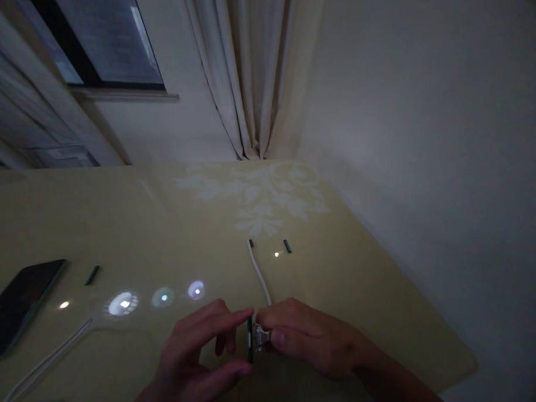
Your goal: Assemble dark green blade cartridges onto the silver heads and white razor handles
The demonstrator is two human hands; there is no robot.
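Between the thumb and fingertips of my left hand [196, 353] a thin dark strip [250, 340] stands on edge, pinched at its two ends. My right hand [305, 336] grips a small clear or silvery piece [261, 337] whose end faces the strip, very close to it; I cannot tell if they touch. A slim white cord or stick [259, 276] with a dark tip runs from behind my right hand away over the table. Whether it joins the silvery piece is hidden by my fingers.
A short dark strip [288, 246] lies beyond my right hand on the glossy table [350, 292]. Another short strip [92, 275] lies at the left, near a dark phone [23, 303]. A white cable [45, 362] crosses the lower left. A wall [425, 160] borders the right side.
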